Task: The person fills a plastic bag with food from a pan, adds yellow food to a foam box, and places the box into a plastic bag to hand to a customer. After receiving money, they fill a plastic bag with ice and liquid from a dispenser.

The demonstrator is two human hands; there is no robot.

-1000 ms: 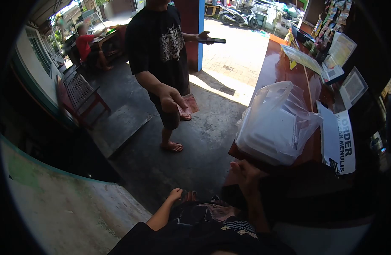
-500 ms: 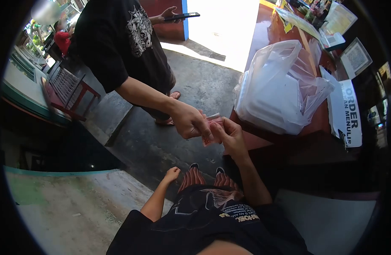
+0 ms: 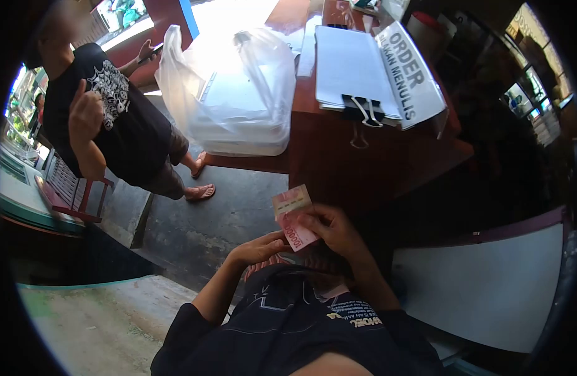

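Note:
Pink and red banknotes (image 3: 296, 229), the lower one printed with 100000, are held in front of my waist. My right hand (image 3: 336, 232) pinches them from the right, thumb on top. From the left, my left hand (image 3: 258, 248) grips their lower edge, its fingers partly hidden behind the paper. Above them on the counter stands a white plastic bag (image 3: 238, 100) with white boxes inside. To its right lies a stack of paper (image 3: 351, 69) clamped by a large black binder clip (image 3: 362, 111).
A sign reading ORDER (image 3: 409, 75) lies beside the paper on the dark red counter (image 3: 338, 169). At left stands a person in a black shirt (image 3: 135, 128), one hand raised, the other holding a phone (image 3: 152, 52). A slatted bench (image 3: 72, 182) is behind them.
The other person's hand has let go of the banknotes and drawn back. My right hand has brought them toward my waist, and my left hand has come up to them. My view has turned right.

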